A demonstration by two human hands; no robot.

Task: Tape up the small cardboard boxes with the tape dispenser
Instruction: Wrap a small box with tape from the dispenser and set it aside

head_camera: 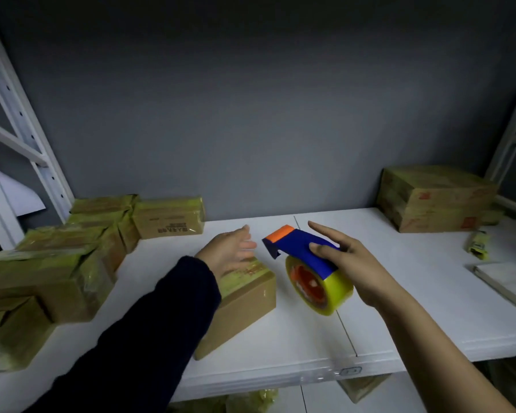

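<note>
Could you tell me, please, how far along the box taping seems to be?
Done: the pile of brown cardboard boxes on the left shows yellowish tape. In hand: the right hand grips the blue-and-orange tape dispenser beside the small brown cardboard box in the middle, the left hand open above it. Left: finishing that box, seemingly.

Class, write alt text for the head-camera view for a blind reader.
A person's right hand holds a blue and orange tape dispenser beside a small cardboard box on a white shelf, while the open left hand reaches over the box. Other boxes sit at both sides.
</note>
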